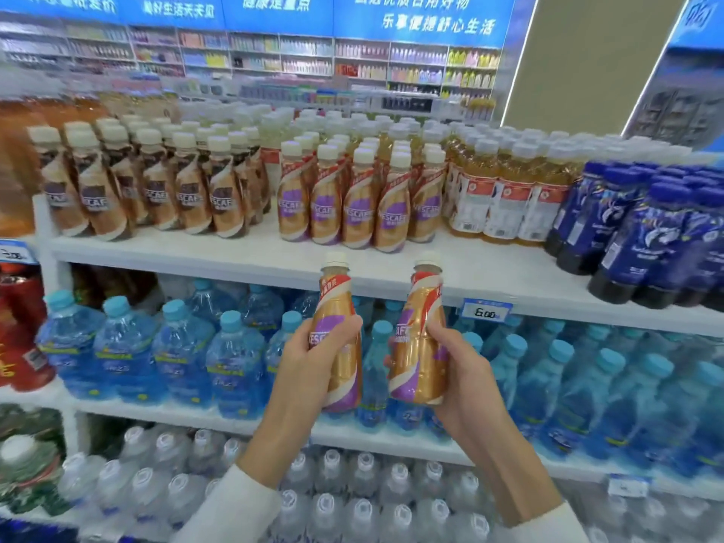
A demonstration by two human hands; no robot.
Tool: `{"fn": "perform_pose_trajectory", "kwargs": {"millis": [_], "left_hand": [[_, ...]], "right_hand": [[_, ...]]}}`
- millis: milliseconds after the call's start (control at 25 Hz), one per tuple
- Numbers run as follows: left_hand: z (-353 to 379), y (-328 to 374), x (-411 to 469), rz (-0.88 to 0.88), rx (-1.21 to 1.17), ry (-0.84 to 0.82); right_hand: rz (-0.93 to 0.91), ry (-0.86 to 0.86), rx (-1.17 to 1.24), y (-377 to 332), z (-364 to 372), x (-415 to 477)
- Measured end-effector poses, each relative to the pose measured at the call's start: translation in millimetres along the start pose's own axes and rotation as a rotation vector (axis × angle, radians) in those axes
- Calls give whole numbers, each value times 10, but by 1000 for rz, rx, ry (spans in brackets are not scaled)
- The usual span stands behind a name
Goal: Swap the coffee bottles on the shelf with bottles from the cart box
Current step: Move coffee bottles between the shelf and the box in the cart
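My left hand [309, 362] grips a gold-and-purple coffee bottle [337, 307] with a cream cap, held upright below the top shelf's front edge. My right hand [462, 370] grips a second bottle of the same kind [421, 327], tilted slightly left. On the white top shelf [235, 248] stands a group of matching gold-and-purple coffee bottles [360, 197], with bare shelf in front of them. To their left stand brown-labelled coffee bottles [156, 190]. The cart box is out of view.
Yellow tea bottles [505, 190] and dark blue bottles [642, 229] fill the top shelf's right side. Blue-capped water bottles [176, 346] crowd the shelf below, clear water bottles [352, 495] the lowest. A price tag [485, 309] hangs on the shelf edge.
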State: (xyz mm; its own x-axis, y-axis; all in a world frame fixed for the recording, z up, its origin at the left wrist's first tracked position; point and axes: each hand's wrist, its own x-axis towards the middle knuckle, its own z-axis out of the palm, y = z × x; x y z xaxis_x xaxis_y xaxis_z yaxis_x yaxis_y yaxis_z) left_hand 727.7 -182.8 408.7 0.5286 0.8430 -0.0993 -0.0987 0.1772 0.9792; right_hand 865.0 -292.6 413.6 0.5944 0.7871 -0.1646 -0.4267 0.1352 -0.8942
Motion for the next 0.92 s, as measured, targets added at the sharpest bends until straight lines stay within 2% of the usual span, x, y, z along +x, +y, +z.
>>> {"fn": "perform_pose_trajectory", "kwargs": {"millis": [120,200,320,440,600,760,920], "left_hand": [[180,154,233,65,-13,-16],[265,317,467,162,16,-15],[343,587,901,307,86,-76],[367,740,1338,359,208,-81],[390,679,1694,354,218,-86],[362,534,1786,427,208,-100],[252,487,1760,443,243,-120]], "right_hand": [[-38,-13,-19,-169,-30,214],[-125,13,-80,-319,15,419],[-271,83,-267,-619,155,742],[-361,116,-424,-783,246,1041],[-381,121,-470,-702,230,1337],[-414,110,-506,-610,177,1451],[-367,70,-558,-573,81,1443]]}}
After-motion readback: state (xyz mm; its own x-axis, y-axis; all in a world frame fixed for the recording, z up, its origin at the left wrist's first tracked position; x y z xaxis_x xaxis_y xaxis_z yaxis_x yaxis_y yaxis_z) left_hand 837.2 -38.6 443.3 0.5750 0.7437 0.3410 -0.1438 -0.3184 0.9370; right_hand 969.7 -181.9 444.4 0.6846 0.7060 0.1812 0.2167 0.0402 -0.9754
